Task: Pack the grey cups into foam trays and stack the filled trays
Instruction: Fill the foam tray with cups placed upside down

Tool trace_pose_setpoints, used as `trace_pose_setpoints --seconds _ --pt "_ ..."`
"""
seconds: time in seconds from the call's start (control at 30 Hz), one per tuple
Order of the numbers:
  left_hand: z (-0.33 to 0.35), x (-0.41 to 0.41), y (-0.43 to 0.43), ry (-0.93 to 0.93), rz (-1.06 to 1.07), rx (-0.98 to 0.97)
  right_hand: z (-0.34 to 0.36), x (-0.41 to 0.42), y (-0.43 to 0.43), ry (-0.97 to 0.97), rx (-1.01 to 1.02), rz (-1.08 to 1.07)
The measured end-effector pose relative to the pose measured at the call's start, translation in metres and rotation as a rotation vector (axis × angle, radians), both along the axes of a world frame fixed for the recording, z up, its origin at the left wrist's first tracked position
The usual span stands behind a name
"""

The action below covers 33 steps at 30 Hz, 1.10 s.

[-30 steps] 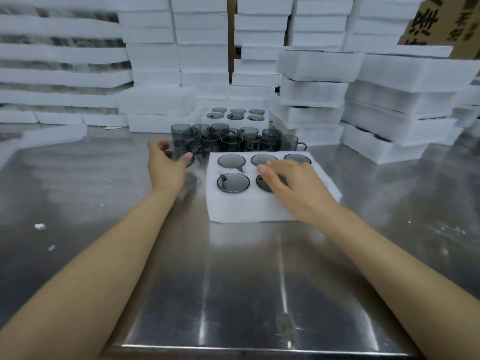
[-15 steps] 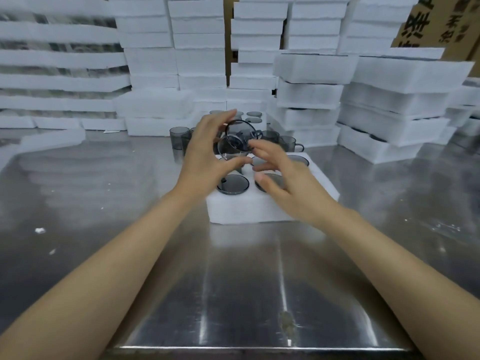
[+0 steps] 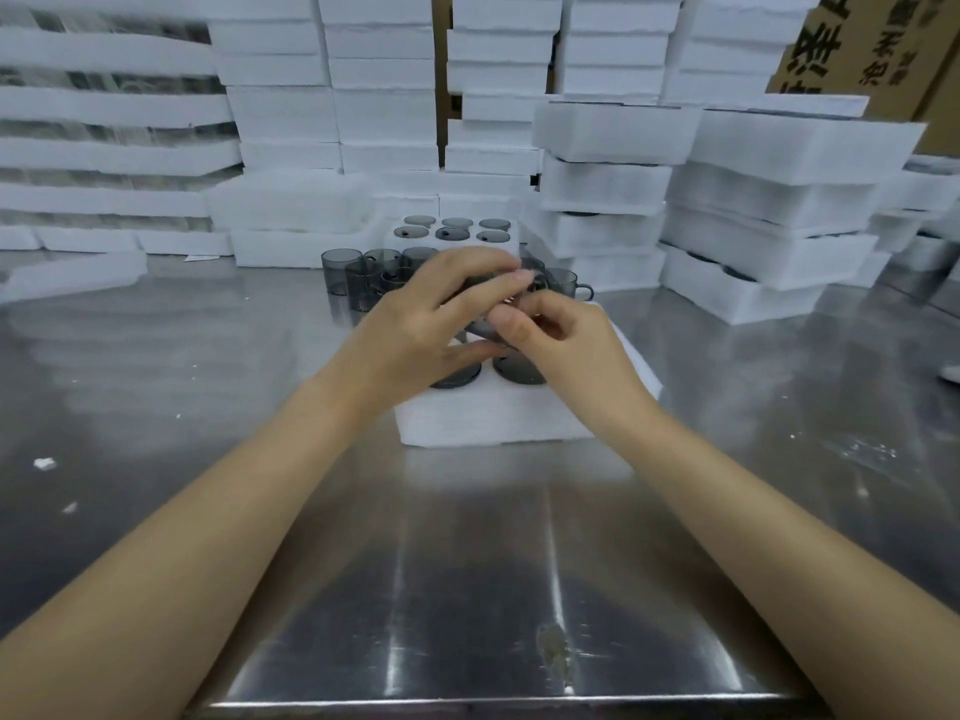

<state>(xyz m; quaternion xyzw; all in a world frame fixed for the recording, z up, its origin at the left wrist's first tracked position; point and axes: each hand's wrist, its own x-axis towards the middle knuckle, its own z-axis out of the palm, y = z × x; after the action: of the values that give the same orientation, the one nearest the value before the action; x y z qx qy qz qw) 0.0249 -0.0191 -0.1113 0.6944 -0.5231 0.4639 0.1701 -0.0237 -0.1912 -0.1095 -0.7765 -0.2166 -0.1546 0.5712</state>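
A white foam tray [image 3: 498, 418] lies on the steel table in front of me, with grey cups sunk in its holes; two of them [image 3: 519, 368] show at its near side. Above the tray, my left hand [image 3: 431, 319] grips a grey cup [image 3: 480, 330] from the left. My right hand [image 3: 566, 350] pinches the same cup from the right. The cup is mostly hidden between the fingers. Several loose grey cups [image 3: 363, 275] stand on the table just behind the tray.
A second filled foam tray [image 3: 457, 239] sits behind the loose cups. Tall stacks of white foam trays [image 3: 769, 210] wall off the back and right of the table. A cardboard box [image 3: 872, 44] stands at the top right. Small foam crumbs [image 3: 44, 463] lie at the left.
My left hand picked a cup from the loose group and carried it over the tray. My right hand left the tray's surface and took hold of the cup too; both have lowered slightly.
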Motion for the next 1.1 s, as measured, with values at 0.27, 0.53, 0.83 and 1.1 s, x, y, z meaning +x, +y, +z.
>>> trace_pose_setpoints --seconds 0.27,0.53,0.83,1.1 --pt "-0.016 0.012 0.008 1.071 -0.149 -0.938 0.024 0.022 -0.044 0.223 0.3 -0.127" --pt "-0.035 0.026 0.016 1.564 -0.13 -0.998 0.027 0.023 -0.077 0.101 -0.166 -0.35" --pt "-0.03 0.023 0.011 1.604 -0.147 -1.052 0.03 0.019 -0.082 0.048 -0.529 -0.368" --pt "-0.028 0.023 0.014 1.609 -0.186 -1.167 0.025 0.013 -0.069 0.08 -0.858 -0.197"
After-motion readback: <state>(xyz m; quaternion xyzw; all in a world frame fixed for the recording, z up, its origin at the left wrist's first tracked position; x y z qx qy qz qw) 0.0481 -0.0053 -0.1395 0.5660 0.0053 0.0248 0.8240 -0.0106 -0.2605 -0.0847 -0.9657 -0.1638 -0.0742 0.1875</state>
